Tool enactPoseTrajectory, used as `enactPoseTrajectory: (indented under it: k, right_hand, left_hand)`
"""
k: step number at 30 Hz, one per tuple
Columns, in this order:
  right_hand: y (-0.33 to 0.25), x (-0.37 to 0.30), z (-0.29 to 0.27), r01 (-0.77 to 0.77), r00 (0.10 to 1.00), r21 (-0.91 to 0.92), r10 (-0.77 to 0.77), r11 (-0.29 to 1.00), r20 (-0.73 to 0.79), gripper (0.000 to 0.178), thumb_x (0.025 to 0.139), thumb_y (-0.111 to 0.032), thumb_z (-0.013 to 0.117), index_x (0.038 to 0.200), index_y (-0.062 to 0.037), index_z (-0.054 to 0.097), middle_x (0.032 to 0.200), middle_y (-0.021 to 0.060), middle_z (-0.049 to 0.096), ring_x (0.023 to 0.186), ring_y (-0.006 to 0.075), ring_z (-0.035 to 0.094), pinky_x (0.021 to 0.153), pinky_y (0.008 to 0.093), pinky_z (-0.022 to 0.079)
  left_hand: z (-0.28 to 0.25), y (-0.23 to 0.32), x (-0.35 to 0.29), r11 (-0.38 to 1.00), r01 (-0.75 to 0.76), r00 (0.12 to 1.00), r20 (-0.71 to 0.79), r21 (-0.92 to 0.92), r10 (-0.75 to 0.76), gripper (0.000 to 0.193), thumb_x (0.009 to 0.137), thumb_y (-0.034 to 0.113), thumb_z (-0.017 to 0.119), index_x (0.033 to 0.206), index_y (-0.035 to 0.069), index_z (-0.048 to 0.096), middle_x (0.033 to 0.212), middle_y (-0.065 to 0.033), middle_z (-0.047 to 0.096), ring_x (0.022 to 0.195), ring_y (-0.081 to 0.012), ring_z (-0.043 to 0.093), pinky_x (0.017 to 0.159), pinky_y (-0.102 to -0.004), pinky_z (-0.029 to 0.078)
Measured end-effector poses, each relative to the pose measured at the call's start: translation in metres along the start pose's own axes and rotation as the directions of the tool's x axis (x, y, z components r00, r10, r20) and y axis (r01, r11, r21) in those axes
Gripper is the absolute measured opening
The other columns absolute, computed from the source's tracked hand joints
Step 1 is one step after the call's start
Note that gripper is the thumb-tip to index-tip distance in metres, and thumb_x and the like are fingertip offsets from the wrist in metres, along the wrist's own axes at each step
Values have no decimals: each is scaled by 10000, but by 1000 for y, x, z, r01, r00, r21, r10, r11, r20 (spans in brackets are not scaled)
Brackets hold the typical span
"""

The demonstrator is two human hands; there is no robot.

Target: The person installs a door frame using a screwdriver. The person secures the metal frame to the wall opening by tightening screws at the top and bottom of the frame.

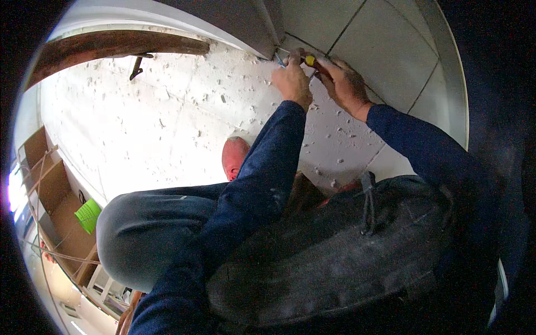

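At the foot of a grey door or panel [245, 25], both my hands are close together near the tiled floor. My left hand [293, 84] is closed, its fingers around a thin blue piece [280, 60] at the panel's corner; its kind is too small to tell. Beside it, my right hand [345, 86] is closed on a hand tool with a yellow and dark handle [310, 60]. The fingers cover most of the tool, so its working end cannot be made out.
White chips and dust cover the bright floor [184, 117]. A brown wooden beam [111, 44] lies at the far left, with a dark metal piece [135, 68] beside it. My red shoe [234, 156] is below my hands. Cardboard [58, 190] and a green basket [87, 215] stand left.
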State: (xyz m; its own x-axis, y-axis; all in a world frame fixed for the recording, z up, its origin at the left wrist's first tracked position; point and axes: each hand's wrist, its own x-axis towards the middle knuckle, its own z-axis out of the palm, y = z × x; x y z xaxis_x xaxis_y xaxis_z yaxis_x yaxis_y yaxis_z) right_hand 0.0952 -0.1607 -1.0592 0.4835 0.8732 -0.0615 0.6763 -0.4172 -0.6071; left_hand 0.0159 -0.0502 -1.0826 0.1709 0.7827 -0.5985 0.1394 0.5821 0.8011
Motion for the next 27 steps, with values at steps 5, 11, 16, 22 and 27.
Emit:
enactPoseTrajectory:
  k: [5, 11, 16, 22, 27]
  right_hand:
    - [5, 9, 3, 107, 982, 76, -94, 991, -162, 354, 972, -399, 631, 1112, -80, 690, 815, 107, 683, 706, 308, 662, 640, 385, 527]
    - [-2, 25, -19, -604, 791, 568, 331, 560, 515, 568, 915, -636, 593, 872, -77, 684, 583, -33, 521, 501, 66, 467, 461, 259, 366]
    - [4, 17, -11, -432, 891, 358, 332, 828, 308, 621, 916, -646, 590, 832, -34, 662, 602, -4, 533, 580, 139, 544, 550, 306, 427]
    - [3, 7, -8, -468, 866, 198, 402, 862, 296, 533, 941, -524, 599, 1030, 1, 623, 923, 127, 653, 843, 228, 629, 745, 389, 490]
    - [27, -7, -36, -289, 879, -127, 316, 949, 358, 598, 872, -508, 658, 1177, -2, 567, 966, 183, 669, 796, 297, 677, 719, 434, 533]
  left_hand:
    - [3, -13, 8, 979, -39, 999, 10, -200, 42, 237, 851, 192, 718, 750, -20, 690, 670, -54, 605, 568, -171, 490, 551, -375, 398]
    - [-8, -3, 9, 989, -146, 986, 82, -5, 146, 251, 882, 224, 714, 839, -21, 682, 723, -55, 630, 569, -177, 531, 569, -346, 432]
    - [-12, -5, 9, 969, 238, 965, 98, 63, -243, 325, 918, 279, 668, 855, -40, 676, 711, -81, 616, 597, -197, 561, 598, -378, 477]
    - [-41, -36, 29, 630, -205, 959, 24, 749, 284, 379, 928, 374, 598, 948, 5, 684, 874, -265, 680, 847, -456, 662, 774, -530, 506]
    - [-50, -45, -18, 560, -303, 932, 118, 771, 342, 272, 941, 291, 574, 1038, 39, 609, 1074, -208, 653, 977, -418, 638, 834, -517, 493]
